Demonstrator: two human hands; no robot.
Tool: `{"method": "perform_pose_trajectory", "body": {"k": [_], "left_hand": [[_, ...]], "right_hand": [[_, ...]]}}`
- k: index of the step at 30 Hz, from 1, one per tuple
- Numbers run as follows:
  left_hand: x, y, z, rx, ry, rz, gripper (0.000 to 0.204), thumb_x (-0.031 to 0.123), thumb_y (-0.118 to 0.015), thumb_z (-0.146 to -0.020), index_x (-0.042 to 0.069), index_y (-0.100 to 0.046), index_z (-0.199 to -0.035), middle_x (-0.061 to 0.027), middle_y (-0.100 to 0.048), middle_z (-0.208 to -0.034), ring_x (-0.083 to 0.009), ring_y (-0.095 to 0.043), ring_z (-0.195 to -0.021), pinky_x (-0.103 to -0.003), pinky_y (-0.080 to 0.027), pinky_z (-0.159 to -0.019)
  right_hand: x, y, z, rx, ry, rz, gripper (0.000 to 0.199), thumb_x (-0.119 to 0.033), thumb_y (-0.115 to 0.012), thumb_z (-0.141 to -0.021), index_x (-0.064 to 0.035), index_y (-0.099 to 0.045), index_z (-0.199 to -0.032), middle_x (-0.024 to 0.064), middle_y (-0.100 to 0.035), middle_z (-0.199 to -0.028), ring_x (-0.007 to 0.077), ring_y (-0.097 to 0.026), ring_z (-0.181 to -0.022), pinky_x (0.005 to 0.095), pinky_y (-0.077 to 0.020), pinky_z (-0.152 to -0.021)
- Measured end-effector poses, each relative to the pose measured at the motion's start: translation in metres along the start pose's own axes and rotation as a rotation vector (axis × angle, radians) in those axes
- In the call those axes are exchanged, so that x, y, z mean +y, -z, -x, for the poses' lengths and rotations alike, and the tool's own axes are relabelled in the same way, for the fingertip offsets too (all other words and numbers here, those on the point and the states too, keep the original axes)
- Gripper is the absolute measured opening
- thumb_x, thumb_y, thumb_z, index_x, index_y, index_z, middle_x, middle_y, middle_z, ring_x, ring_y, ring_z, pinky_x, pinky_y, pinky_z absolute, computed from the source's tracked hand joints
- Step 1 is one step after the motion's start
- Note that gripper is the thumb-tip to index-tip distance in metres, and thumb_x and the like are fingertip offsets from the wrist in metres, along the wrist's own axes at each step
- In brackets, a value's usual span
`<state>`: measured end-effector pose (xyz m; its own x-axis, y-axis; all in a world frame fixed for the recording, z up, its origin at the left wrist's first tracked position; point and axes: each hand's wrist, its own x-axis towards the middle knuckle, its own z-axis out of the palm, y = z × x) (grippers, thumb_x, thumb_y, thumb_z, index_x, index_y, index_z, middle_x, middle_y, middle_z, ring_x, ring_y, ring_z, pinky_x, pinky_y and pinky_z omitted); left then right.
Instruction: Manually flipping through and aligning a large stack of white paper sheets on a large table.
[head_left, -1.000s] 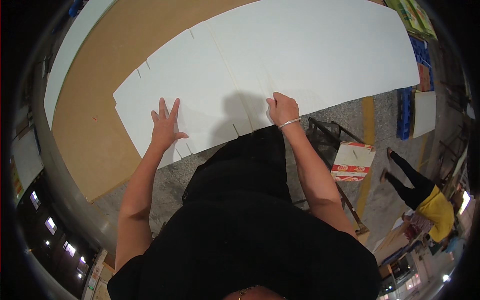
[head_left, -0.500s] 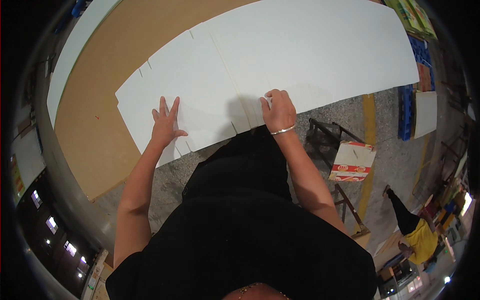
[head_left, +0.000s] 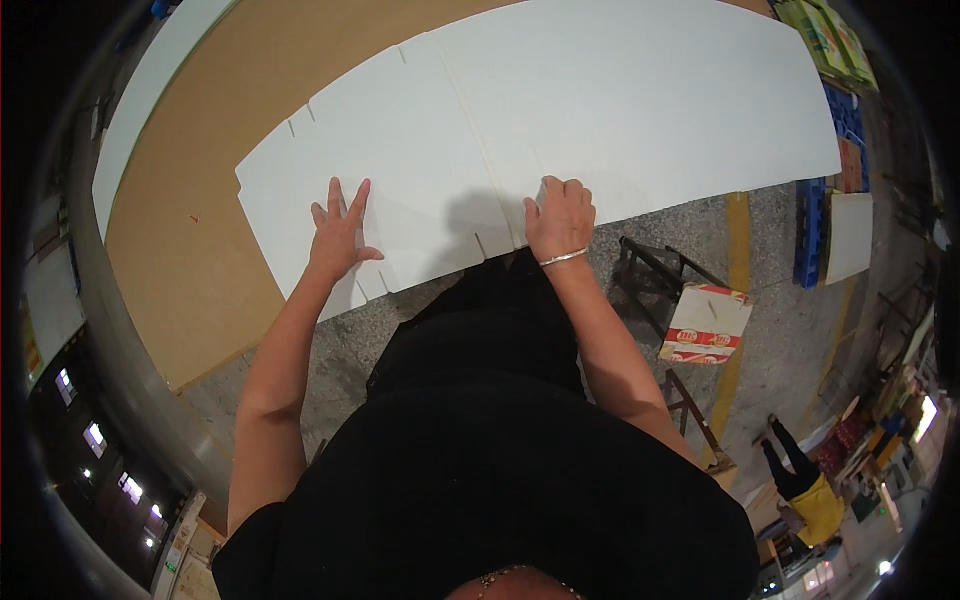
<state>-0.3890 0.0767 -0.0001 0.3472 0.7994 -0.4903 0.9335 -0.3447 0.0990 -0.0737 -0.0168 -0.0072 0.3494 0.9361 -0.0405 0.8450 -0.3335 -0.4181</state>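
A large white cardboard sheet (head_left: 640, 110) with short slots along both long edges and a crease across it lies in front of me. My left hand (head_left: 340, 235) rests on its left part, palm down, fingers spread. Just right of the crease, near the close edge, my right hand (head_left: 560, 220) touches the sheet with bent fingers and the thumb apart. It wears a silver bangle, and nothing shows in its grip, though the fingertips' undersides are hidden. Under the sheet lies a bigger brown board (head_left: 190, 270).
A dark metal-framed stool (head_left: 705, 325) with a printed cardboard top stands on the floor to the right. Farther right are a blue pallet (head_left: 808, 235), a white panel (head_left: 850, 238) and green-yellow packages (head_left: 825, 40). A person in a yellow top (head_left: 818, 510) is at the lower right.
The white sheet has slid slightly right over the brown board, and my left hand has moved along with it. The crease now lies closer to my right hand. The person in yellow has shifted.
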Motion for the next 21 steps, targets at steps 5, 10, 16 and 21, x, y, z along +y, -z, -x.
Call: {"method": "perform_pose_trajectory", "body": {"k": [5,10,16,21], "left_hand": [[0.000,-0.001,0.000,0.016,-0.008,-0.033,0.124,0.024,-0.089,-0.050,0.039,-0.013,-0.147,-0.0171,-0.004,-0.154,-0.0628,-0.024,-0.124,-0.058,-0.042,-0.097],[0.000,-0.001,0.000,0.009,-0.005,-0.042,0.125,0.025,-0.089,-0.049,0.040,-0.012,-0.146,-0.0174,-0.004,-0.154,-0.0630,-0.023,-0.124,-0.058,-0.044,-0.097],[0.002,0.003,-0.001,-0.036,0.027,-0.032,0.126,0.026,-0.089,-0.049,0.039,-0.012,-0.147,-0.0178,-0.004,-0.154,-0.0626,-0.025,-0.122,-0.057,-0.047,-0.093],[0.001,0.001,-0.002,-0.031,0.012,-0.025,0.127,0.026,-0.090,-0.048,0.039,-0.011,-0.147,-0.0188,-0.003,-0.154,-0.0622,-0.025,-0.122,-0.057,-0.044,-0.095]], "right_hand": [[-0.004,-0.012,0.009,0.036,0.071,-0.204,0.032,-0.014,-0.070,-0.077,-0.0031,-0.057,-0.103,0.0168,-0.054,-0.091,0.0341,-0.056,-0.081,0.0428,-0.0468,-0.069],[-0.023,-0.019,0.022,-0.070,-0.017,-0.190,0.027,-0.018,-0.067,-0.080,-0.0025,-0.060,-0.101,0.0176,-0.059,-0.087,0.0345,-0.059,-0.075,0.0430,-0.0486,-0.066],[-0.011,-0.022,-0.002,-0.287,-0.338,-0.354,0.022,-0.019,-0.067,-0.080,-0.0023,-0.060,-0.093,0.0165,-0.062,-0.082,0.0341,-0.061,-0.082,0.0437,-0.0489,-0.072],[-0.015,-0.020,-0.005,-0.247,-0.190,-0.210,0.020,-0.021,-0.065,-0.082,-0.0038,-0.057,-0.087,0.0161,-0.065,-0.082,0.0338,-0.063,-0.078,0.0422,-0.0495,-0.069]]}}
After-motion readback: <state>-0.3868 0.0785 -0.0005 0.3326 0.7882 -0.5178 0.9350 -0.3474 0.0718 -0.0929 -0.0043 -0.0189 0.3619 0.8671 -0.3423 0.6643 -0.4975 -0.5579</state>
